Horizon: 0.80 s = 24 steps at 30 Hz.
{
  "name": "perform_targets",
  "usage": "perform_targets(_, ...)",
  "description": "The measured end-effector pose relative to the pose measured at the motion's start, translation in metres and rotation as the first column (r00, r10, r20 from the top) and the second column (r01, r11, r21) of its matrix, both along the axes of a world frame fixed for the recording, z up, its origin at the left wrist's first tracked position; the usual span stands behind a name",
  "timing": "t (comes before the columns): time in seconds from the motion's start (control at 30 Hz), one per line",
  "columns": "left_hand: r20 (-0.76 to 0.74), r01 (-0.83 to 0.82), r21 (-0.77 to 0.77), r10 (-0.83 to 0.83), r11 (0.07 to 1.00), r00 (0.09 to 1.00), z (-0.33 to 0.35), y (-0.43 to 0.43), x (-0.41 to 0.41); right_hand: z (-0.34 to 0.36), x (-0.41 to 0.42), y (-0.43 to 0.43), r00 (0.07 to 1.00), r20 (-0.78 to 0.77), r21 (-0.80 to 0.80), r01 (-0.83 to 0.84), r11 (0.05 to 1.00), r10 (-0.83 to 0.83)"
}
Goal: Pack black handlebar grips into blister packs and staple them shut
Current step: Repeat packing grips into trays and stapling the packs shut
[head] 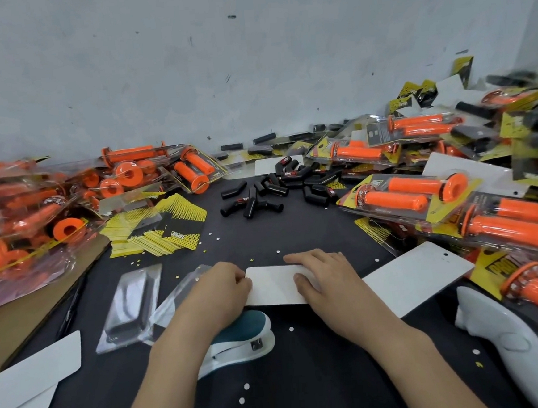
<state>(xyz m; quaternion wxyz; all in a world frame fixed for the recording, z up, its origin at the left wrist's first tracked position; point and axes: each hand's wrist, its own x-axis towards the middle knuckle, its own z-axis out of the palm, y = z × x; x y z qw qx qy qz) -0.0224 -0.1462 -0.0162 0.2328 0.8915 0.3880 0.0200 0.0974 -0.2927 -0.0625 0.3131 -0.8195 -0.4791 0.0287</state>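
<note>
At the near middle of the dark table (310, 381), the left hand (222, 288) pinches the left edge of a white card (274, 286) with curled fingers, while the right hand (326, 276) lies on the card with fingers relaxed and flat. A stapler (243, 338) sits under the left wrist. The black handlebar grips (273, 189) lie heaped farther back, and an empty clear blister pack (131, 308) rests left of the hands.

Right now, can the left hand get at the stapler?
Probably yes. The teal-and-white stapler lies just under the wrist of the left hand, with nothing on it. That hand pinches the edge of the white card, so it must let go first; the right hand presses the card flat.
</note>
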Motion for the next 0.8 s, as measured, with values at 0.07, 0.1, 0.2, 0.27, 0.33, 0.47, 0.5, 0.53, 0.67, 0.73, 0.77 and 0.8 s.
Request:
perform_targets(0.07,0.005,0.011,-0.055,-0.01,0.998,1.0,0.0,0.003,-0.001,-0.001,0.001,0.0,1.0,-0.023,0.033,-0.004,0.999,0.005)
perform_targets(0.1,0.02,0.016,-0.098,-0.014,0.995,1.0,-0.001,0.004,-0.002,-0.001,0.002,0.0,0.999,-0.052,0.058,0.001,0.998,0.002)
perform_targets(0.2,0.114,-0.008,-0.229,0.035,0.973,0.993,0.0,0.004,-0.003,0.0,0.002,-0.002,0.986,-0.169,0.162,0.033,0.986,-0.006)
perform_targets(0.27,0.223,-0.011,-0.349,0.095,0.937,0.97,0.001,0.002,-0.004,0.001,0.002,-0.004,0.968,-0.252,0.226,0.06,0.972,-0.002)
perform_targets(0.33,0.358,0.041,-0.417,0.122,0.908,0.926,0.005,0.0,-0.006,0.004,0.003,-0.006,0.938,-0.348,0.302,0.108,0.947,0.004)
perform_targets(0.47,0.546,0.122,-0.091,-0.053,0.988,0.836,0.018,0.003,-0.012,0.021,0.005,-0.007,0.779,-0.626,0.454,0.329,0.828,0.034)
perform_targets(0.5,0.588,0.103,-0.012,-0.076,0.995,0.805,0.021,0.003,-0.013,0.026,0.006,-0.008,0.688,-0.723,0.451,0.407,0.794,0.058)
perform_targets(0.53,0.628,0.086,0.047,-0.096,0.995,0.772,0.024,0.003,-0.014,0.03,0.007,-0.009,0.562,-0.821,0.425,0.478,0.769,0.104)
perform_targets(0.67,0.621,0.157,0.313,-0.327,0.937,0.712,0.024,0.0,-0.02,0.035,0.01,-0.02,-0.024,-0.929,0.298,0.547,0.782,0.37)
perform_targets(0.73,0.592,0.197,0.424,-0.436,0.884,0.678,0.024,-0.001,-0.024,0.035,0.008,-0.023,-0.153,-0.885,0.295,0.545,0.785,0.44)
perform_targets(0.77,0.584,0.216,0.465,-0.481,0.858,0.654,0.024,-0.001,-0.026,0.035,0.007,-0.024,-0.172,-0.87,0.309,0.539,0.784,0.461)
perform_targets(0.8,0.574,0.233,0.5,-0.521,0.834,0.632,0.026,-0.001,-0.028,0.035,0.005,-0.025,-0.178,-0.865,0.322,0.521,0.79,0.47)
